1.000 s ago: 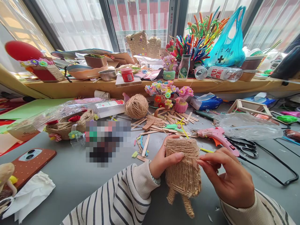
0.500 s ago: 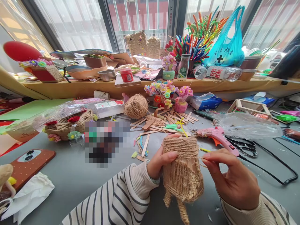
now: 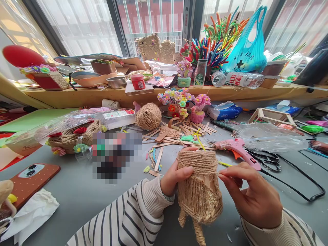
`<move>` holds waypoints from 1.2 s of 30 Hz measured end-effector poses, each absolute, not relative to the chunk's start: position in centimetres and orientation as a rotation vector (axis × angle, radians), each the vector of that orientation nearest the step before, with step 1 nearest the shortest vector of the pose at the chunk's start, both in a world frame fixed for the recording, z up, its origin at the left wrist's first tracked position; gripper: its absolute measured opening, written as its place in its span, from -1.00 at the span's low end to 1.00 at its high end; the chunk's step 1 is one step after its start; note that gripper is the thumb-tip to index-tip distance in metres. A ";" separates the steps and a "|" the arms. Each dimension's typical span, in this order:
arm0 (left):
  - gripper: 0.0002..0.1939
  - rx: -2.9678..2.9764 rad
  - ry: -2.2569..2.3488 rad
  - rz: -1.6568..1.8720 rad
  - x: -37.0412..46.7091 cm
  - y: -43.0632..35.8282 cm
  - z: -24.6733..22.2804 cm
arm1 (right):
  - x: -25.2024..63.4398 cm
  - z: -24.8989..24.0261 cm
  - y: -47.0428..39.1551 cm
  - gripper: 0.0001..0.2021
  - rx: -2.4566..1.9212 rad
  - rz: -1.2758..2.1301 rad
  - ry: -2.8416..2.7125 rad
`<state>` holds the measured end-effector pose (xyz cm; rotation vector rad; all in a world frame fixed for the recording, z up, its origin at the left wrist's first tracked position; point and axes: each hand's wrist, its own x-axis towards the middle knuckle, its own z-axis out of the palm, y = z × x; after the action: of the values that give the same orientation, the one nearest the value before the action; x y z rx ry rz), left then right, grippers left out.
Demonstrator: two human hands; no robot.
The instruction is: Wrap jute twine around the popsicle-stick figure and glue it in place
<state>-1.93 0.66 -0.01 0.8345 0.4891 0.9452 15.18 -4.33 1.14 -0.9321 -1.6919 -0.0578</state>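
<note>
My left hand is wrapped round the upper left side of a twine-covered container, its thumb pressed on the front and the other fingers partly hidden behind. Rows of jute twine circle the container's upper part; a bare wooden-looking patch shows at mid right, with dried glue strands on the lower right. Two short twine-wrapped legs stick out at the bottom. At the container's right side my right hand pinches a thin strand of twine between thumb and forefinger, close to the wall.
A pink glue gun lies to the right with its black cord, beside black scissors. Behind are loose craft sticks and a ball of twine. A phone and crumpled tissue lie at left.
My right hand has shifted slightly left, its pinching fingertips now closer to the container's side. The container and my left hand have barely moved.
</note>
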 end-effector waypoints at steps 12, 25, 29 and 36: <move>-0.28 0.918 0.474 0.943 -2.1 0.9 -0.4 | 15.8 1.0 -4.1 -0.87 -0.946 -0.141 -1.748; -0.41 0.643 0.533 0.974 -2.9 2.4 0.8 | 17.2 -1.5 -2.7 -0.99 -1.073 -0.143 -1.412; -0.41 0.545 0.502 1.175 -3.8 3.8 1.0 | 18.0 -1.9 -1.4 -0.93 -1.215 -0.218 -1.619; -0.39 0.493 0.536 1.158 -4.0 3.7 1.6 | 18.1 -3.6 -0.5 -0.81 -1.402 -0.030 -1.979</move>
<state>-4.03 3.68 1.58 0.4935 0.5356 1.1577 18.12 -0.55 -3.56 -1.4020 -1.9790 -0.0301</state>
